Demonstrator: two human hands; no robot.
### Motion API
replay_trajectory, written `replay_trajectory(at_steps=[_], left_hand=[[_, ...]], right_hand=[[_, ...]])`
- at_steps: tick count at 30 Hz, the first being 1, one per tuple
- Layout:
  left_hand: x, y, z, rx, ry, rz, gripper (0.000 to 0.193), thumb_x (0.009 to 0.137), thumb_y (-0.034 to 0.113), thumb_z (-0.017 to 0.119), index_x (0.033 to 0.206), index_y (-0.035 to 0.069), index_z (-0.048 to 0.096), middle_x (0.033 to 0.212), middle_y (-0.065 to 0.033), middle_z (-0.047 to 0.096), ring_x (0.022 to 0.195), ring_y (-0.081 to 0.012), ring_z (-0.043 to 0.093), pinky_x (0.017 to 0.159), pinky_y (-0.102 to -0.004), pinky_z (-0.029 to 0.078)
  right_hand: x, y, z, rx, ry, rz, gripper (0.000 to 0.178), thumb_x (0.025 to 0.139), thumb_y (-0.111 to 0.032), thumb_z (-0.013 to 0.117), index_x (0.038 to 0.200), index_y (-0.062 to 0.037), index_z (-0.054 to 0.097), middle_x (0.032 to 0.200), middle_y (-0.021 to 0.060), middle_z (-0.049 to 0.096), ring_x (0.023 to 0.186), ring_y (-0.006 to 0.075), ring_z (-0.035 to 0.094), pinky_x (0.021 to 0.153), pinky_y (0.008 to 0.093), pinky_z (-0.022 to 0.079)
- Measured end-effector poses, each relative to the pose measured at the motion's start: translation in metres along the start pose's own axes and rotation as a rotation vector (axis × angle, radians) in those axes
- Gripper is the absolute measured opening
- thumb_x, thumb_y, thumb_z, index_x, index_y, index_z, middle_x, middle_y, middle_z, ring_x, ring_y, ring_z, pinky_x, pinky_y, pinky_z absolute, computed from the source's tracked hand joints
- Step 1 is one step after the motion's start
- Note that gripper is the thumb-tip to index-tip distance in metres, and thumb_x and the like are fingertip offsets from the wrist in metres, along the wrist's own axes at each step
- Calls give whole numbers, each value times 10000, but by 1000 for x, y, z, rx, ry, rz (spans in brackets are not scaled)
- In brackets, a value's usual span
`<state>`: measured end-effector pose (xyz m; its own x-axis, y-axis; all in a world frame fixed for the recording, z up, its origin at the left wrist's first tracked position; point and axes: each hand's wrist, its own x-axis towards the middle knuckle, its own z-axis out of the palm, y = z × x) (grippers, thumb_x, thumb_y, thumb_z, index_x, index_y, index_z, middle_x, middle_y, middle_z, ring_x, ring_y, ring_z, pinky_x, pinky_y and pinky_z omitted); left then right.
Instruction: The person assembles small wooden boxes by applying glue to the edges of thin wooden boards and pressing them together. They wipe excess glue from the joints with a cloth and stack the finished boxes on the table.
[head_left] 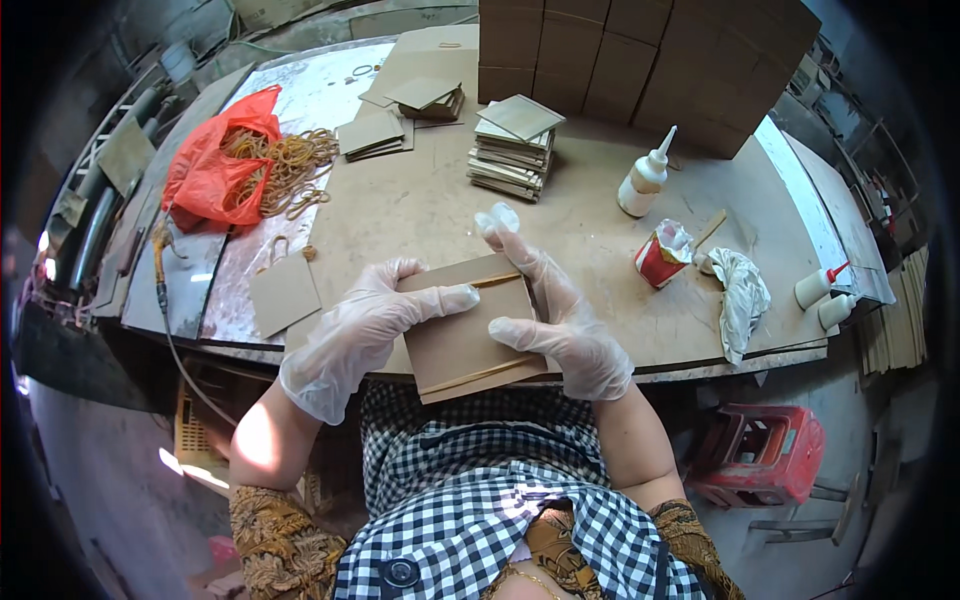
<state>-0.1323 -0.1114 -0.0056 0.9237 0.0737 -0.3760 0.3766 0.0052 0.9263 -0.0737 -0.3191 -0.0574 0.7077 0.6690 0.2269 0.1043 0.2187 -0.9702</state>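
Note:
Both my hands wear thin, translucent gloves. Between them, above the table's near edge, is a square brown board [440, 345] with a tan rubber band [485, 376] across its near end and another across its far end. My left hand [375, 320] grips the board's left side, its thumb lying on the top face by the far band. My right hand [560, 325] holds the right side with the thumb on top; its index finger reaches up past the far corner. Whether the piece is one board or several stacked is hidden.
A red plastic bag [215, 170] spills rubber bands [290, 165] at left. Stacked square boards [512, 155] stand at the middle, large cartons [600, 60] behind. To the right are a glue bottle [643, 182], a red cup [663, 255], a crumpled cloth [740, 295] and a red-tipped bottle [815, 287].

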Motion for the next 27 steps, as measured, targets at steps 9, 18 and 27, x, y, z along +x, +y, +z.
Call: replay_trajectory(at_steps=[9, 18, 27], left_hand=[[20, -12, -3, 6, 25, -23, 539, 765, 261, 845, 1139, -55, 620, 1004, -123, 683, 911, -162, 650, 833, -253, 502], [25, -5, -1, 31, 66, -64, 833, 745, 319, 862, 1310, -144, 463, 1107, -194, 647, 963, -202, 653, 881, -258, 503], [33, -12, -5, 54, 43, -135, 837, 742, 298, 869, 1368, -74, 457, 1208, -190, 604, 1075, -198, 609, 924, -289, 490]], right_hand=[[19, 12, -5, 311, 73, 107, 556, 982, -133, 591, 1499, -96, 390, 1382, 85, 511, 1320, 154, 437, 1099, 307, 356], [35, 57, -19, 512, 453, 33, 350, 1032, -257, 503, 1272, -10, 572, 1230, 161, 639, 1123, 250, 622, 1009, 389, 478], [-61, 42, -87, -200, 1029, -229, 273, 1031, -211, 490, 1032, -7, 671, 983, 103, 704, 862, 208, 672, 811, 332, 532]])
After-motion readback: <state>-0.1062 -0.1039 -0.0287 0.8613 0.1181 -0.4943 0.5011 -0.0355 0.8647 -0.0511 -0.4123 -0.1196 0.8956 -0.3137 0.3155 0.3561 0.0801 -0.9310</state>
